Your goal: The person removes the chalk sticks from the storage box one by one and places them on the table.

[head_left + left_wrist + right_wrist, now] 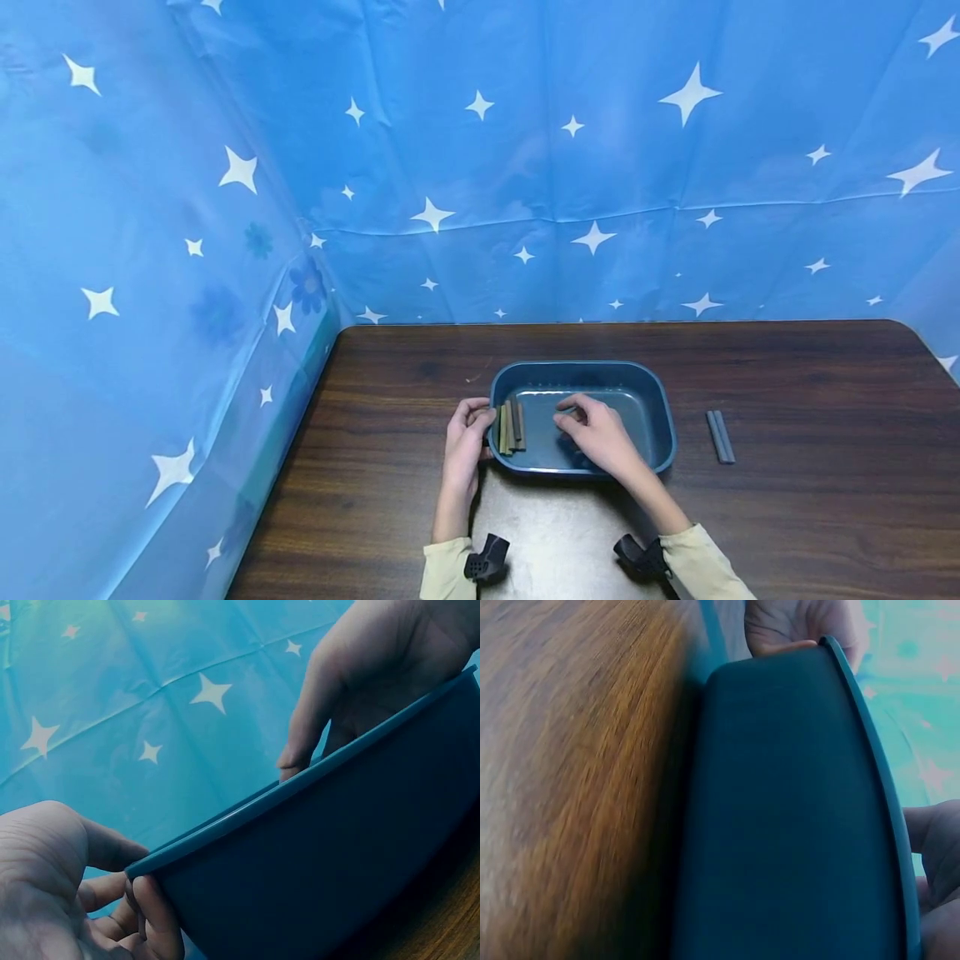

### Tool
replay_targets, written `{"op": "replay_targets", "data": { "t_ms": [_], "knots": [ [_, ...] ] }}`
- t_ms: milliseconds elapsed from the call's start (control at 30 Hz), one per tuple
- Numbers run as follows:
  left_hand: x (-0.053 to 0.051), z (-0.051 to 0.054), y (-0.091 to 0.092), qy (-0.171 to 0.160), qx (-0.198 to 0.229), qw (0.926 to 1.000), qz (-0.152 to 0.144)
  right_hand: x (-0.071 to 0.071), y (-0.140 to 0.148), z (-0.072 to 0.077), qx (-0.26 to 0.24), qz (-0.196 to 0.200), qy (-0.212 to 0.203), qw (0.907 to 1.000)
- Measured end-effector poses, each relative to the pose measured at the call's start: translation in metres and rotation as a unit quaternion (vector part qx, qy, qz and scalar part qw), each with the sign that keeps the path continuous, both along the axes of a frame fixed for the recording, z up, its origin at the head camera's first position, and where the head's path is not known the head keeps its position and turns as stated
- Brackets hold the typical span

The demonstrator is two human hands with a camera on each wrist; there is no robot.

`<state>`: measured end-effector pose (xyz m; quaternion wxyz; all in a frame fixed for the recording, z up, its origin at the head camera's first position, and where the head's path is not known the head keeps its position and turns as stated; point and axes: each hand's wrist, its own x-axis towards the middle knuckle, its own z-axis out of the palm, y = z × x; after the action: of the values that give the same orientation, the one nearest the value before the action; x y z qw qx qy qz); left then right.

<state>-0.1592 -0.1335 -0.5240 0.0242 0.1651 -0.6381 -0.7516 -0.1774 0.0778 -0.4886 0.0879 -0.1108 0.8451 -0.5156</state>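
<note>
A dark blue rectangular tub [582, 472] stands on the table. My left hand [467, 442] grips the rim at its left end, the thumb over the edge and the fingers outside, as the left wrist view also shows. Inside, against the left wall, lie several short olive and brown sticks [512, 427], side by side. My right hand [600, 433] reaches over the near rim into the middle of the tub. Its thumb and index finger are bent with a gap between them, and I see nothing held there. The tub wall hides the right fingertips in the right wrist view.
Two grey-blue sticks [721, 437] lie together on the dark wooden table [825, 500], right of the tub. A blue star-patterned cloth [525, 167] hangs behind the table and along its left side. Each wrist wears a black camera mount [488, 558].
</note>
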Motion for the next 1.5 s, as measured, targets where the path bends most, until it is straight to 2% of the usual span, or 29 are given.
{"op": "replay_targets", "data": {
  "t_ms": [400, 1000, 1500],
  "knots": [
    [0.0, 0.002, -0.002, -0.003, 0.0, 1.0, -0.005, -0.006, -0.031, -0.001, 0.038, 0.02, -0.01, 0.999],
    [0.001, 0.002, 0.0, -0.001, -0.001, 1.0, -0.004, -0.02, -0.058, -0.01, 0.061, 0.035, -0.039, 0.9967],
    [0.003, 0.003, 0.001, 0.005, 0.005, 1.0, -0.007, -0.029, -0.069, -0.016, 0.078, 0.041, -0.02, 0.9959]
  ]
}}
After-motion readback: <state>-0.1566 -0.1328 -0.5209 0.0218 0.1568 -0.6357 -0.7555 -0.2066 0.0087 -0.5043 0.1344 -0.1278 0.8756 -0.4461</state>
